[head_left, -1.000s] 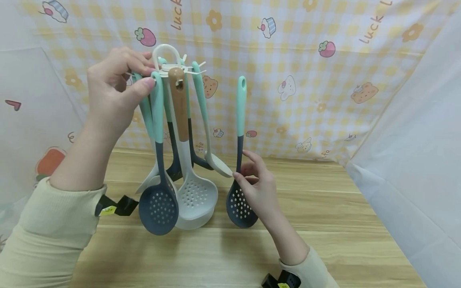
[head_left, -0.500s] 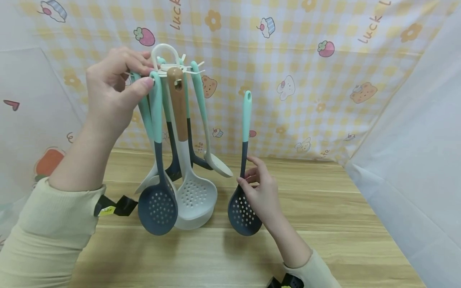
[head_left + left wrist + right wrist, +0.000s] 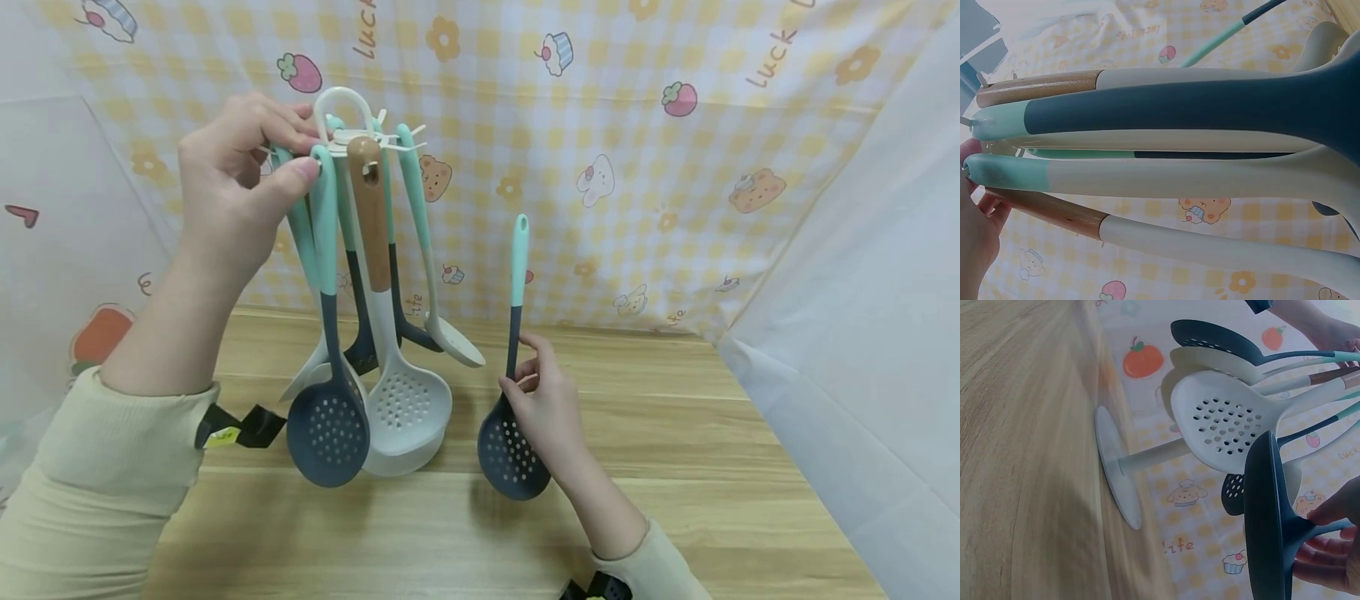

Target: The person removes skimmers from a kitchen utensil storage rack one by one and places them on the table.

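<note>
A white utensil rack (image 3: 342,90) carries several kitchen tools by their handle ends. My left hand (image 3: 232,179) grips it near the top, thumb at the handle end of a dark slotted skimmer (image 3: 318,454) with a mint handle. Beside that hangs a white slotted skimmer (image 3: 420,429) with a wooden handle. To the right of the rack, apart from it, my right hand (image 3: 551,408) pinches the neck of another dark slotted skimmer (image 3: 497,450). Its bowl points down and its mint handle upward. The right wrist view shows thumb and fingers (image 3: 1335,506) round the dark stem.
The rack's round white base (image 3: 1110,475) stands on the wooden table (image 3: 675,450). Behind hangs a yellow checked cloth (image 3: 637,125). A white cloth (image 3: 847,333) borders the right side. A white ladle (image 3: 457,343) hangs on the rack's right.
My right hand has moved slightly right and down with its skimmer, whose handle end now sits lower and leans toward me. The left hand stays at the rack's top.
</note>
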The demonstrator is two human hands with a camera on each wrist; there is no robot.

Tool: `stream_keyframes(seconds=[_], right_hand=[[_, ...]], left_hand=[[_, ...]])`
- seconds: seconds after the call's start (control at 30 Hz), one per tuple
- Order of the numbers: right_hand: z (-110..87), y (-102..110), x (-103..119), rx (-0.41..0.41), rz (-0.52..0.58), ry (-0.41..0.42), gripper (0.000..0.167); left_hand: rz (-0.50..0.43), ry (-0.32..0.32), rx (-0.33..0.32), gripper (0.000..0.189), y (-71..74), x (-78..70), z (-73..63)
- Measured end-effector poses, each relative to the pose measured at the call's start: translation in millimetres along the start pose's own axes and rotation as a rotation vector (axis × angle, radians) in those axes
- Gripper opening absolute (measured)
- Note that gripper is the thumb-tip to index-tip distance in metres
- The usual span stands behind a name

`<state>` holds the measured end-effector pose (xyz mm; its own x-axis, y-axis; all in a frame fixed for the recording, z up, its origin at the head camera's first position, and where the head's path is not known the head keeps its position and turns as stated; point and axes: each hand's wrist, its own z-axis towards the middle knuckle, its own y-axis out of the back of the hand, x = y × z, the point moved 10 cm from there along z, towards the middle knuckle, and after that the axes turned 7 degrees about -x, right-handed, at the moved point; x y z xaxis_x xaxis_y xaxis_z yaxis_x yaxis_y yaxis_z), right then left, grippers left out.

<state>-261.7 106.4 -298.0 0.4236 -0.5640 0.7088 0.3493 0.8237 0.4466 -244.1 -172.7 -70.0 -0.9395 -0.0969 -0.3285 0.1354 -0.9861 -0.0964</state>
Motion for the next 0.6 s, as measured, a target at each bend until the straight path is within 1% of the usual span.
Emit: stream_keyframes(seconds=[0.23,0.3,0.43,0.6], right_hand=[[-4.0,-8.3,-13.9,0.060,-0.057,-0.121,0.058],[-5.0,-10.5,-17.7,0.077,-0.071,-0.144,0.058],[-6.9,-14.1,-23.6,0.100,-0.088,-0.164,0.058],[-9.7,-18.4,-29.9,0.113,-0.118,-0.164,0.058]], left_hand=[[0.009,0.005,0.000,0.030,0.0,0.9,-0.4],[0.018,0.005,0.001,0.030,0.1,0.8,-0.4],[0.023,0.002,0.003,0.031,-0.2,0.6,-0.1],[0.023,-0.005,0.006,0.031,-0.7,0.3,0.1]])
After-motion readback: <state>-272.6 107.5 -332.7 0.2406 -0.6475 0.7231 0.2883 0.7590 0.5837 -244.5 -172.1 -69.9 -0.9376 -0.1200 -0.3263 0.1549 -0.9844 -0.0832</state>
